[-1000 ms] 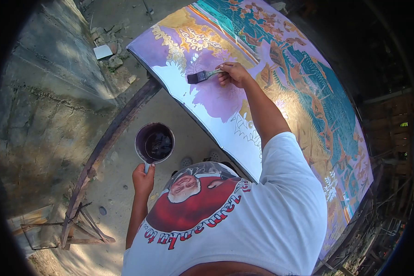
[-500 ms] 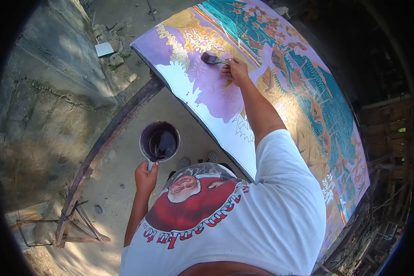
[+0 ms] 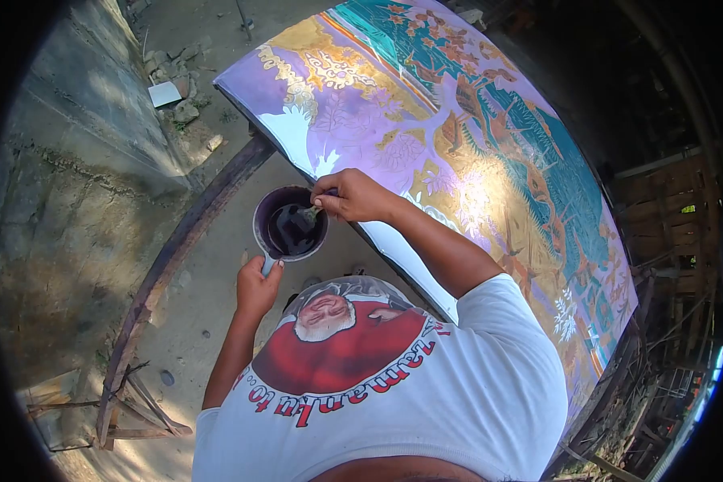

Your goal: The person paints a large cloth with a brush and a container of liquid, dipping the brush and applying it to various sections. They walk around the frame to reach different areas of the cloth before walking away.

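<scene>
My left hand (image 3: 257,287) grips the pale handle of a saucepan (image 3: 259,233) with dark purple liquid inside. Close by the cloth's near edge, the pan is held above the ground. Over its right rim, my right hand (image 3: 353,195) pinches a paintbrush (image 3: 311,213), bristles down at the liquid. A large patterned cloth (image 3: 394,153) stretches out beyond my right hand, with purple, gold, teal and brown areas and pale line drawings. White patches show along its near edge, partly hidden behind my right forearm.
A long curved-looking wooden beam (image 3: 189,205) runs from under the cloth's left corner to a wooden stand (image 3: 140,410) at lower left. Beyond it rises a concrete wall (image 3: 64,193). Stones and a white tile (image 3: 164,94) lie on the ground at upper left.
My right hand has come back from the cloth to the saucepan, bringing the brush down to the liquid. The pan has risen slightly toward the cloth. More purple shows near the cloth's edge.
</scene>
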